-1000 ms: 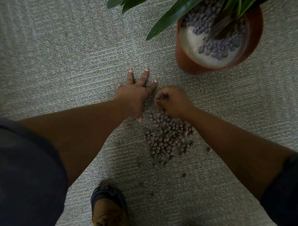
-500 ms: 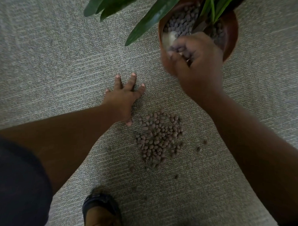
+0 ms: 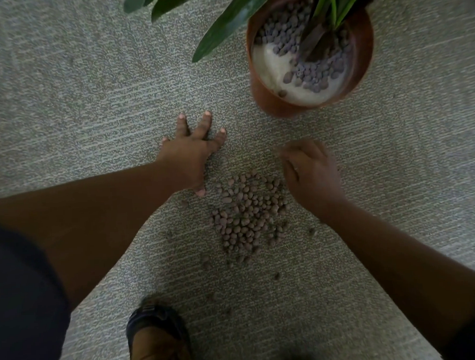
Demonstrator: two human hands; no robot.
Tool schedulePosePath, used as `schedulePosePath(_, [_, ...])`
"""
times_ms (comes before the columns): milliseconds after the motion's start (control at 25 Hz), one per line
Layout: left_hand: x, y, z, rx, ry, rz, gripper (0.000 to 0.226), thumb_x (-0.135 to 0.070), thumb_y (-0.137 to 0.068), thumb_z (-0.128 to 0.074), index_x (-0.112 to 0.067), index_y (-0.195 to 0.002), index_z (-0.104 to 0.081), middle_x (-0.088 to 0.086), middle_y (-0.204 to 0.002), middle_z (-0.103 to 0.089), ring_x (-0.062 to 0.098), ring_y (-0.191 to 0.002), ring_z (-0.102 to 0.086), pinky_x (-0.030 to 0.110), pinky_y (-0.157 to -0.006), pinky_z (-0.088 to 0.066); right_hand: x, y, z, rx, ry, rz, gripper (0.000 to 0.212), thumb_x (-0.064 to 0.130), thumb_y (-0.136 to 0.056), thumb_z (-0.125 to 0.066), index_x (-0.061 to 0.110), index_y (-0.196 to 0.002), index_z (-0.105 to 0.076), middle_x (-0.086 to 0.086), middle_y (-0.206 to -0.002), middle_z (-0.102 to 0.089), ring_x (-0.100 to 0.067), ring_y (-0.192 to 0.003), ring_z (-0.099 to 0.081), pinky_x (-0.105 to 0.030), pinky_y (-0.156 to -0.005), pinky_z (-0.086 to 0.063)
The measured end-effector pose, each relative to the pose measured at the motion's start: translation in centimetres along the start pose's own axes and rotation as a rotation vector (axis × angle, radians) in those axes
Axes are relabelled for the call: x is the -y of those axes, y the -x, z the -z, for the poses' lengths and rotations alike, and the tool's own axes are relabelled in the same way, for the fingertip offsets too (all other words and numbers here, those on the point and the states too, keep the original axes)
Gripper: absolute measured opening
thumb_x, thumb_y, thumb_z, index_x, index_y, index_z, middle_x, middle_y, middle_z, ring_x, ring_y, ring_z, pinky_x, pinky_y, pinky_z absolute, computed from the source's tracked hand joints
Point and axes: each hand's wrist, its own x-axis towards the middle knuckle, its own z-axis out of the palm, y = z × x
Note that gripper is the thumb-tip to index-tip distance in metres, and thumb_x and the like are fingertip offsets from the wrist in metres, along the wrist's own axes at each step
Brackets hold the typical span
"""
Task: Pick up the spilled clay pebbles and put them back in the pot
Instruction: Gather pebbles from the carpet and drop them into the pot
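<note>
A pile of brown clay pebbles point(image 3: 246, 214) lies on the grey carpet between my hands, with a few strays scattered below it. The terracotta pot point(image 3: 265, 97) stands at the upper right, holding a green-leaved plant, pebbles and a bare white patch. My left hand point(image 3: 191, 154) rests flat on the carpet with fingers spread, just left of the pile. My right hand point(image 3: 309, 171) hovers at the pile's right edge, blurred, fingers loosely curled downward; nothing shows in it.
Long green leaves point(image 3: 224, 20) reach out over the carpet left of the pot. My foot in a dark sandal point(image 3: 156, 338) stands at the bottom edge, below the pile. Grey carpet point(image 3: 63, 92) stretches all around.
My right hand rose from the pile to the pot half a second ago, and has now come back down to the pile's right edge. My left hand stayed planted.
</note>
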Motion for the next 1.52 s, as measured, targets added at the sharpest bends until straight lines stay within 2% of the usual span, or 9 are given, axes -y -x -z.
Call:
schedulePosePath(120, [-0.1, 0.1, 0.2, 0.011, 0.006, 0.004, 0.153, -0.042, -0.047, -0.098, -0.048, -0.153, 0.012, -0.006, -0.16, 0.036, 0.048, -0.147, 0.019, 0.075, -0.103, -0.032, -4.1, 4.7, -1.1, 0.233, 0.156, -0.252, 0.043, 0.035, -0.105, -0.047, 0.025, -0.147, -0.049, -0.007, -0.161, -0.034, -0.036, -0.147, -0.028, -0.055, -0.114, -0.026])
schedulePosePath(240, [-0.1, 0.2, 0.3, 0.011, -0.013, 0.0, 0.153, -0.044, -0.048, -0.097, -0.048, -0.153, 0.013, -0.005, -0.16, 0.035, 0.05, -0.147, 0.018, 0.074, -0.101, -0.036, -6.0, 6.4, -2.4, 0.297, 0.208, -0.304, 0.054, 0.053, -0.107, -0.023, 0.041, -0.159, -0.015, 0.006, -0.17, -0.004, -0.021, -0.156, 0.001, -0.053, -0.12, -0.01])
schedulePosePath(360, [-0.1, 0.2, 0.4, 0.008, -0.028, 0.001, 0.152, -0.046, -0.048, -0.097, -0.048, -0.153, 0.013, -0.005, -0.161, 0.034, 0.05, -0.147, 0.016, 0.072, -0.098, -0.04, -6.7, 6.3, -3.2, 0.257, 0.193, -0.343, 0.055, 0.058, -0.105, -0.025, 0.045, -0.157, -0.015, 0.011, -0.168, -0.006, -0.02, -0.156, -0.003, -0.052, -0.116, -0.014])
schedulePosePath(480, [0.2, 0.4, 0.5, 0.0, -0.028, -0.011, 0.151, -0.05, -0.047, -0.096, -0.05, -0.153, 0.011, -0.005, -0.162, 0.032, 0.049, -0.148, 0.014, 0.07, -0.097, -0.042, -7.4, 4.6, -3.2, 0.164, 0.163, -0.397, 0.044, 0.062, -0.101, -0.033, 0.046, -0.141, -0.039, 0.007, -0.155, -0.03, -0.031, -0.139, -0.028, -0.057, -0.107, -0.027])
schedulePosePath(600, [0.4, 0.3, 0.3, -0.013, -0.032, -0.028, 0.15, -0.052, -0.045, -0.095, -0.05, -0.153, 0.01, -0.005, -0.162, 0.032, 0.05, -0.148, 0.012, 0.069, -0.094, -0.047, -7.5, 3.3, -3.7, 0.127, 0.246, -0.405, 0.041, 0.061, -0.101, -0.032, 0.035, -0.129, -0.047, 0.001, -0.142, -0.037, -0.031, -0.129, -0.032, -0.059, -0.105, -0.032])
schedulePosePath(920, [0.6, 0.0, 0.3, -0.009, -0.007, -0.02, 0.15, -0.051, -0.046, -0.095, -0.051, -0.152, 0.011, -0.008, -0.16, 0.036, 0.048, -0.148, 0.015, 0.07, -0.094, -0.044, -7.2, 4.5, -4.0, 0.261, 0.297, -0.286, 0.067, 0.068, -0.101, -0.023, 0.04, -0.16, -0.009, 0.004, -0.17, 0.003, -0.027, -0.156, 0.005, -0.06, -0.118, -0.005])
schedulePosePath(1160, [-1.0, 0.1, 0.4, 0.011, -0.048, -0.045, 0.143, -0.035, -0.058, -0.095, -0.029, -0.156, 0.009, 0.009, -0.162, 0.031, 0.059, -0.144, 0.013, 0.075, -0.108, -0.025, -7.7, 4.4, -3.8, 0.274, 0.333, -0.259, 0.07, 0.069, -0.098, -0.025, 0.04, -0.16, -0.01, 0.001, -0.169, -0.003, -0.033, -0.156, 0.0, -0.059, -0.119, -0.006])
schedulePosePath(1400, [-3.1, -0.9, 3.5, -0.245, 0.11, -0.305, 0.071, -0.041, -0.086, -0.072, -0.021, -0.149, -0.044, 0.01, -0.158, -0.034, 0.037, -0.142, -0.034, 0.058, -0.107, -0.039, -7.7, 4.4, -3.8, 0.269, 0.323, -0.253, 0.068, 0.068, -0.099, -0.025, 0.04, -0.159, -0.011, 0.002, -0.169, -0.001, -0.034, -0.155, 0.0, -0.061, -0.119, -0.007])
schedulePosePath(1520, [-6.9, 0.0, 1.7, -0.166, 0.237, -0.373, 0.063, -0.046, -0.089, -0.07, -0.02, -0.144, -0.052, 0.006, -0.15, -0.044, 0.031, -0.136, -0.041, 0.05, -0.108, -0.04, -7.7, 4.5, -4.0, 0.264, 0.312, -0.259, 0.069, 0.068, -0.098, -0.025, 0.042, -0.159, -0.007, 0.002, -0.17, 0.0, -0.033, -0.155, 0.001, -0.059, -0.119, -0.004])
